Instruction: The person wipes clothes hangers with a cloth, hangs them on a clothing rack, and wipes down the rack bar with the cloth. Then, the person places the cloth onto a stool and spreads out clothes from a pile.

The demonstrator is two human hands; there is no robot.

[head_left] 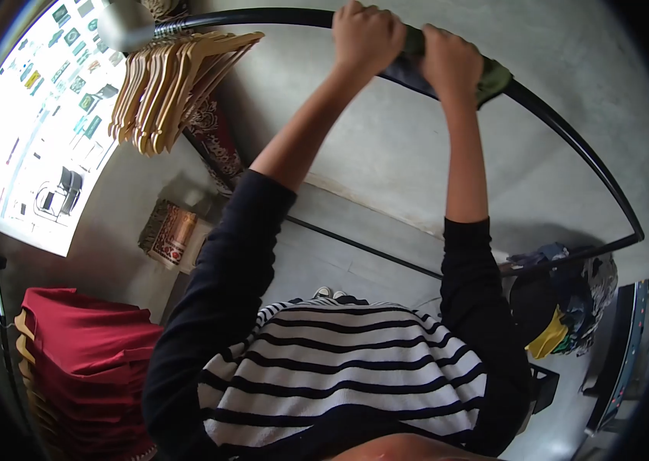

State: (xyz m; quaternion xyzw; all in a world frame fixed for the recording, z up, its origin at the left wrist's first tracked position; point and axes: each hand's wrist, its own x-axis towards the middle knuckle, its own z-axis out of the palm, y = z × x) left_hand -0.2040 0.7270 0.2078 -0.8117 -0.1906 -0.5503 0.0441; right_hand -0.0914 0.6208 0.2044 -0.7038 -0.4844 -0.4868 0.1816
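Note:
Both my hands are raised to a black clothes rail (278, 17) that curves across the top of the view. A dark green and grey cloth (495, 81) lies along the rail, showing between my hands and past the right one. My left hand (368, 37) is closed over the rail at the cloth's left end, its fingers wrapped on top. Close by on the right, my right hand (451, 61) is closed around the cloth and the rail. The fingers' undersides are hidden. Several wooden hangers (159, 88) hang bunched at the rail's left end.
Red garments (82, 338) hang on another rack at lower left. Patterned folded textiles (171, 234) sit by the wall. A pile of dark clothes (543, 300) with a yellow piece (547, 336) is at right. A lower black bar (363, 246) crosses near the floor.

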